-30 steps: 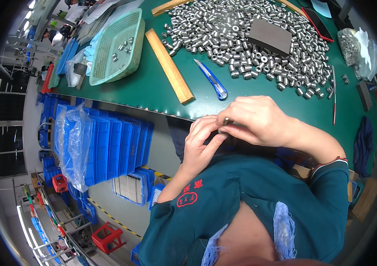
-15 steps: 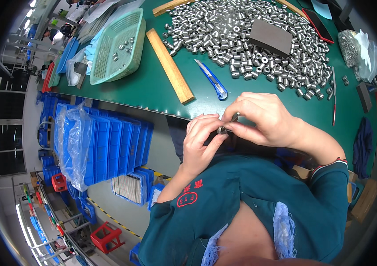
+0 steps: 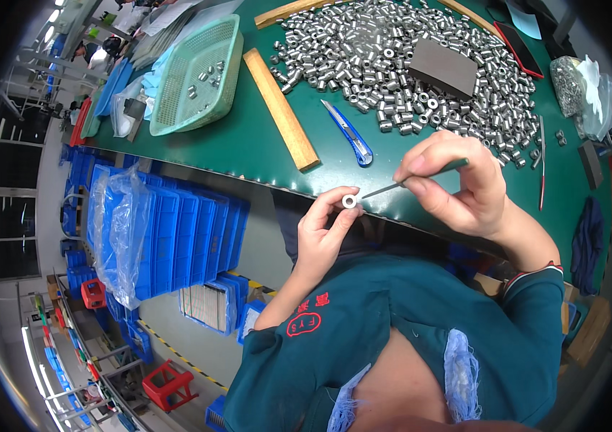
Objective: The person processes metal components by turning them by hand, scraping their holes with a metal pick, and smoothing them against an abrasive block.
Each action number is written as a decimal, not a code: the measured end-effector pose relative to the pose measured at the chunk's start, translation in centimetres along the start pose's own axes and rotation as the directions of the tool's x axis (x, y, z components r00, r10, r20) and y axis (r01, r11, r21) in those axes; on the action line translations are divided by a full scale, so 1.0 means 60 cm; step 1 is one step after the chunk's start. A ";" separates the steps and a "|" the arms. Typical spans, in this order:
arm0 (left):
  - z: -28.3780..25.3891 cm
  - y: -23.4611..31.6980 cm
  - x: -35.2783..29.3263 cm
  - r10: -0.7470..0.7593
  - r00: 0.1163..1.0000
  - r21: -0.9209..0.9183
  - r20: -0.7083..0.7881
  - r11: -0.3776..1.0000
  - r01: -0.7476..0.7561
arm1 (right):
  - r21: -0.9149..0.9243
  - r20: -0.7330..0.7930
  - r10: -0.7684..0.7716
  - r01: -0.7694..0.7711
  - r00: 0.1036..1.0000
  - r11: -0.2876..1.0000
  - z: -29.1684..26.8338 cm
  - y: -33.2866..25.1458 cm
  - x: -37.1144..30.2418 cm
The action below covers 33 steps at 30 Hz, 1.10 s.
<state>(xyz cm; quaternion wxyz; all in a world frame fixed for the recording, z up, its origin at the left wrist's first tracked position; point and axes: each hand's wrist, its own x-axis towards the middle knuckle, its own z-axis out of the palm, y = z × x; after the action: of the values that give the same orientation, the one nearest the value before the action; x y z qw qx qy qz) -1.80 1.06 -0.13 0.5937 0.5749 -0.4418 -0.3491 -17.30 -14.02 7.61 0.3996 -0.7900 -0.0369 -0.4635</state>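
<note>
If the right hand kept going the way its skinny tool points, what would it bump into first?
Probably the metal bushing pinched in the left hand. The right hand aims a thin green-handled tool toward it, and the tip looks very near, though this view leaves depth unclear.

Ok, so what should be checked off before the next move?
1. Left hand holding the metal ring: ok, pinched near its end.
2. Right hand holding the thin tool: ok.
3. Ring's hole in view: ok, it faces the camera.
4. Tool's tip out of that hole: ok, it is just to the right.
5. Blue knife clear of both hands: ok, lying on the green table.
6. Knife's blade drawn in: cannot tell, too small.
</note>
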 end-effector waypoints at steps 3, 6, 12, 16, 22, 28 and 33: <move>-0.001 -0.008 0.003 -0.051 0.998 -0.294 0.049 0.954 0.063 | -0.038 0.040 0.003 -0.002 0.999 0.999 -0.003 0.001 0.002; 0.001 -0.004 0.004 -0.022 0.998 -0.315 0.062 0.948 0.040 | -0.074 0.094 0.035 -0.028 0.995 0.997 -0.003 0.001 0.002; 0.006 0.010 0.006 -0.012 1.000 -0.102 0.007 0.995 0.013 | -0.038 0.056 0.074 -0.072 0.996 0.997 0.006 0.011 -0.005; 0.004 0.007 0.006 0.105 0.994 0.158 -0.011 0.982 -0.102 | -0.036 0.092 0.043 -0.040 0.995 0.999 0.007 0.008 -0.005; 0.003 0.018 0.010 0.263 0.965 0.369 0.004 0.896 -0.246 | -0.114 0.219 -0.034 0.060 0.975 0.992 0.007 0.001 0.001; 0.004 0.013 0.011 0.336 0.941 0.463 0.038 0.829 -0.315 | -0.182 0.309 -0.055 0.115 0.950 0.977 0.017 0.000 -0.008; 0.003 0.007 0.010 0.284 0.958 0.359 -0.042 0.899 -0.251 | -0.055 0.108 -0.118 0.125 0.987 0.991 -0.001 -0.005 0.005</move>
<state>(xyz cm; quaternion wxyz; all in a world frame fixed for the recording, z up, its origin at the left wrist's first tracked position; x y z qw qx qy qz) -1.78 0.46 0.33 0.5441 0.6209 -0.5433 -0.1526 -17.31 -13.91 8.03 0.3435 -0.8215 -0.0914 -0.4459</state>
